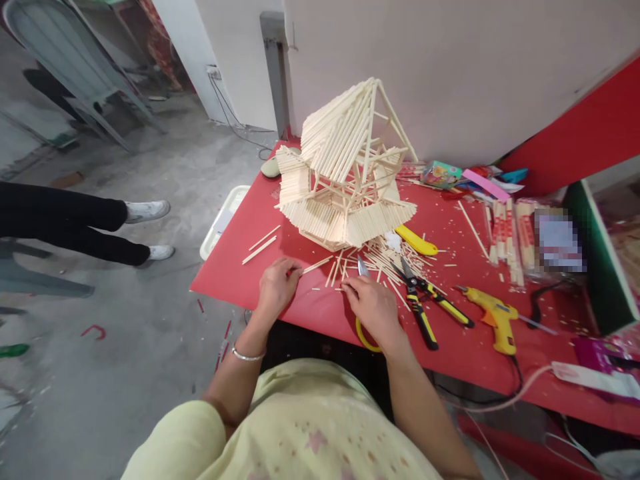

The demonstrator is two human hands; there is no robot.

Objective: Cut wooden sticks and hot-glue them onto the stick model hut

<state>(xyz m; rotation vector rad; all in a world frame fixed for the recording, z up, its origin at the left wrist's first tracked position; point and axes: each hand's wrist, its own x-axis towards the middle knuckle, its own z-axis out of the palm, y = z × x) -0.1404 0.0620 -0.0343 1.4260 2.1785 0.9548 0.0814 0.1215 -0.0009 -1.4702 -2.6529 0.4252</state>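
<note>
My left hand [278, 288] is closed in a pinch at the near end of a thin wooden stick [318, 265] above the red table. My right hand [374, 308] has its fingers curled together close to short stick pieces [330, 273]; what they hold, if anything, is hidden. Beneath that hand lie yellow-handled scissors [363, 268], blade tips showing past the knuckles and a handle loop below the palm. Just beyond both hands stands a pavilion-like model [345, 220] built of wooden sticks, with a pointed, partly covered roof. Loose sticks [395, 267] are heaped at its front right.
Black-and-yellow pruning shears [425, 303], a yellow glue gun [493, 317] with its cord, and a yellow-handled cutter [417, 241] lie to the right. Packs of sticks [505, 240] sit farther back by a green-sided box [595, 260]. A person's legs [75, 220] show at left.
</note>
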